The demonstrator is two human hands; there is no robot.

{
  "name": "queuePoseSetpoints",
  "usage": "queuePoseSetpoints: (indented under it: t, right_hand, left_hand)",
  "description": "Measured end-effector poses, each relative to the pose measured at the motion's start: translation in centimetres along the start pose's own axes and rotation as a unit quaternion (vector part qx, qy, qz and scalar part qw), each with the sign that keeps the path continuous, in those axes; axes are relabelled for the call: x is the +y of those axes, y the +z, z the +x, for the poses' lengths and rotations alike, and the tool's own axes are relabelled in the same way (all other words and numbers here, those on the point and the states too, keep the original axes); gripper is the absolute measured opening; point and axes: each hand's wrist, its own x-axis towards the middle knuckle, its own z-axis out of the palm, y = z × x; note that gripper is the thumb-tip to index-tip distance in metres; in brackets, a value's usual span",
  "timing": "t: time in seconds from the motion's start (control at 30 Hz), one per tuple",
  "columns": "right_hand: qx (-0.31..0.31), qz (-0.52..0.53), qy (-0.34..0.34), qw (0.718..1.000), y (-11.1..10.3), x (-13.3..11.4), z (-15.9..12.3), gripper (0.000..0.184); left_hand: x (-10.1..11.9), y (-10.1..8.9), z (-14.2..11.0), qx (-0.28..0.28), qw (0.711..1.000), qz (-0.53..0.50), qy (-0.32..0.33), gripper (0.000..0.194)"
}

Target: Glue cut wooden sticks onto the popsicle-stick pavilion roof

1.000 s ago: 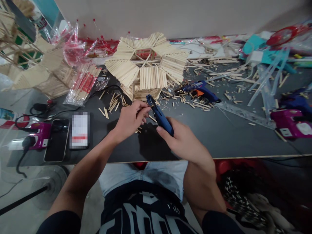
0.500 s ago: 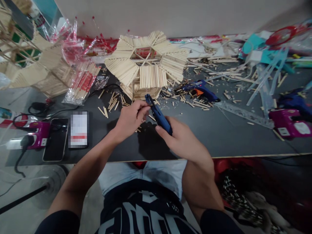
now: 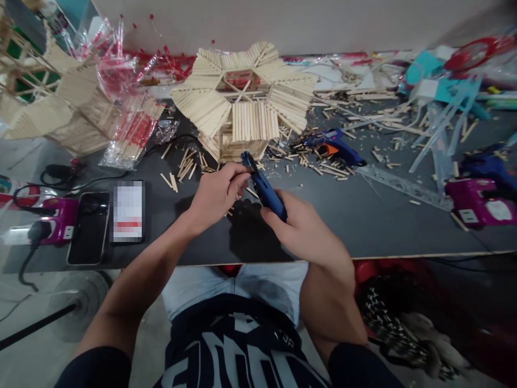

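Observation:
My right hand (image 3: 301,223) is wrapped around a long blue hand cutter (image 3: 266,193), its head pointing up and left. My left hand (image 3: 218,194) has thumb and forefinger pinched together right at the cutter's head; what they grip is too small and covered to make out. Just below the fingertips a thin wooden stick piece (image 3: 252,193) shows beside the cutter. Beyond both hands stands a flower-shaped structure of pale wooden sticks (image 3: 254,121), with an open centre. Loose short stick pieces (image 3: 188,166) lie to the left of its base.
A blue glue gun (image 3: 337,146) lies right of the structure among stick scraps. Two phones, one dark (image 3: 88,229) and one lit (image 3: 128,211), lie left near a purple power socket (image 3: 60,220). Bagged sticks (image 3: 135,126) and another stick structure (image 3: 60,108) stand back left.
The view has shifted slightly. Both hands stay at the cutter in nearly the same pose; the cutter's head and the left fingertips have barely moved.

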Motion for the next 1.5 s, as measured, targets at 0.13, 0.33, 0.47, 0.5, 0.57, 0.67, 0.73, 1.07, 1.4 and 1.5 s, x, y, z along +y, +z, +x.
queuePoseSetpoints:
  t: [0.13,0.33,0.47,0.5,0.57,0.67,0.73,1.07,1.4,1.5]
  right_hand:
    - [-0.002,-0.008,0.006,1.0,0.2,0.3,0.3,0.028]
    - [-0.004,-0.011,0.055,0.998,0.7,0.5,0.6,0.031]
    - [0.001,-0.022,0.06,0.998,0.9,0.2,0.5,0.035]
    - [0.0,-0.029,0.063,0.998,0.9,0.2,0.5,0.034]
    - [-0.005,-0.044,0.07,0.997,0.9,0.1,0.5,0.034]
    - [-0.01,-0.069,0.074,0.995,1.0,0.1,0.7,0.036]
    - [-0.011,-0.086,0.068,0.994,0.9,0.2,0.9,0.037]
    - [-0.019,-0.094,0.052,0.994,1.1,0.3,1.2,0.037]
    - [0.004,-0.111,0.052,0.992,1.9,0.6,1.5,0.031]
    - [0.016,-0.118,0.057,0.991,2.2,0.6,1.5,0.032]
  left_hand:
    - [-0.2,-0.1,0.0,0.001,1.0,-0.011,-0.005,0.01]
    - [-0.5,-0.1,0.1,0.005,0.999,-0.034,-0.02,0.002]
    - [-0.6,0.0,0.0,0.018,0.997,-0.065,-0.025,0.008]
    - [-0.7,0.1,0.0,0.021,0.997,-0.07,-0.028,0.009]
    - [-0.8,0.2,0.0,0.024,0.996,-0.076,-0.03,0.011]
    - [-1.0,0.2,0.0,0.024,0.996,-0.084,-0.028,0.01]
    - [-1.0,0.2,0.0,0.025,0.996,-0.086,-0.025,0.01]
    - [-0.9,-0.1,0.0,0.02,0.997,-0.078,-0.013,0.01]
    - [-1.0,-0.2,0.1,0.02,0.995,-0.092,-0.025,0.011]
    - [-1.0,-0.1,0.3,0.021,0.994,-0.104,-0.029,0.013]
